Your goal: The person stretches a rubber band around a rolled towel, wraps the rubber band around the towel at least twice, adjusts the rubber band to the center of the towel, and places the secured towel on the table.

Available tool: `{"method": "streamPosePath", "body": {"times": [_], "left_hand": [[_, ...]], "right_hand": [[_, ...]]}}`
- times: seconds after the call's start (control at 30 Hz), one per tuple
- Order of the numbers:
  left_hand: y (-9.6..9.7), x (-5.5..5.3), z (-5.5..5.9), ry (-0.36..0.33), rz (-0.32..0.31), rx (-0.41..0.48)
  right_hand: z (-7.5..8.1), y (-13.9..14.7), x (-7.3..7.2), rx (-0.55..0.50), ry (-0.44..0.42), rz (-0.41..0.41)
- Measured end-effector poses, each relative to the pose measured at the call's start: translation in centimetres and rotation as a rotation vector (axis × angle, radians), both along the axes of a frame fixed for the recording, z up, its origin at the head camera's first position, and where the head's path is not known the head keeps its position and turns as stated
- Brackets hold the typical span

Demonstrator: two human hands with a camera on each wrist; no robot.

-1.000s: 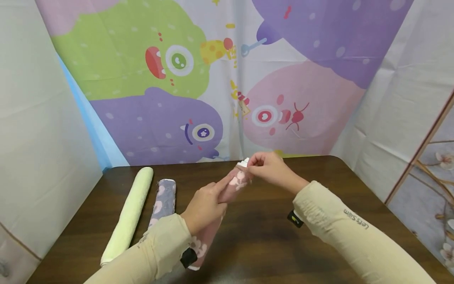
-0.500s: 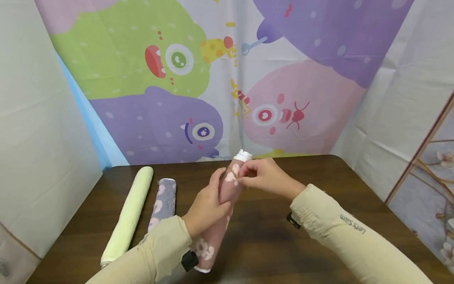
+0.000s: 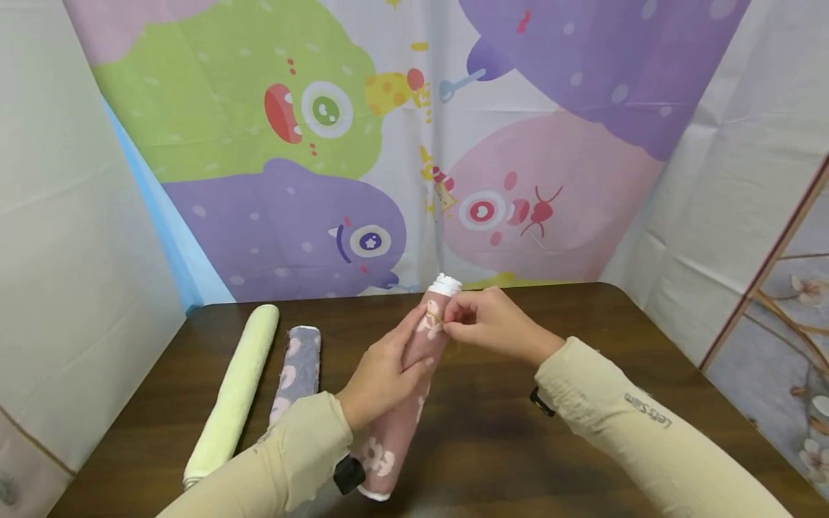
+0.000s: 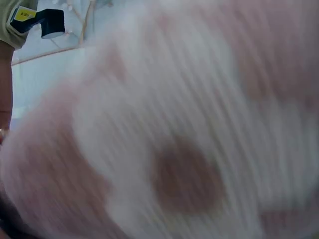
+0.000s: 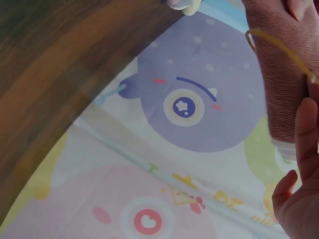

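Left hand gripping rolled pink towel, fingers and thumb curling round upper half. Towel leaning above table, white-edged end pointing up and away; contact at lower end, cannot tell. Right hand pinching rubber band, which is crossing towel near upper end. Rolled green towel and rolled grey towel lying side by side, apart, on table's left. Printed backdrop hanging behind.
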State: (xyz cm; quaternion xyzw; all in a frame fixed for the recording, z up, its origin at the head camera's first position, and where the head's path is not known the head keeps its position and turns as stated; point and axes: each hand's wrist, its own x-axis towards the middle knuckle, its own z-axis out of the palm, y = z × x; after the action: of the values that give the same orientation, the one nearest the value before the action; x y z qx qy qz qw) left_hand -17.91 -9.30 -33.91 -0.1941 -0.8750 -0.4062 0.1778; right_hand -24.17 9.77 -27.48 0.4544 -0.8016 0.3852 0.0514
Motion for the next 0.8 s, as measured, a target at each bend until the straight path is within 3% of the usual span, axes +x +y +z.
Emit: {"method": "streamPosePath", "body": {"times": [0.17, 0.23, 0.47, 0.57, 0.67, 0.8], "left_hand": [[0.6, -0.2, 0.2, -0.047, -0.006, 0.135], [0.8, -0.4, 0.2, -0.032, -0.005, 0.154], [0.3, -1.1, 0.0, 0.129, 0.088, 0.077], [-0.2, -1.2, 0.0, 0.167, 0.128, 0.042], [-0.5, -1.2, 0.2, 0.193, 0.16, 0.019], [-0.9, -1.2, 0.4, 0.198, 0.202, 0.01]], "right_hand": [[0.0, -0.2, -0.1, -0.025, -0.067, -0.001], [-0.1, -0.3, -0.1, -0.034, -0.104, 0.003], [-0.6, -0.4, -0.1, -0.056, -0.263, 0.033], [-0.8, -0.4, -0.1, -0.058, -0.26, 0.023], [-0.8, -0.4, 0.0, 0.024, -0.052, -0.002], [-1.0, -0.5, 0.4, 0.227, 0.479, -0.144]]}}
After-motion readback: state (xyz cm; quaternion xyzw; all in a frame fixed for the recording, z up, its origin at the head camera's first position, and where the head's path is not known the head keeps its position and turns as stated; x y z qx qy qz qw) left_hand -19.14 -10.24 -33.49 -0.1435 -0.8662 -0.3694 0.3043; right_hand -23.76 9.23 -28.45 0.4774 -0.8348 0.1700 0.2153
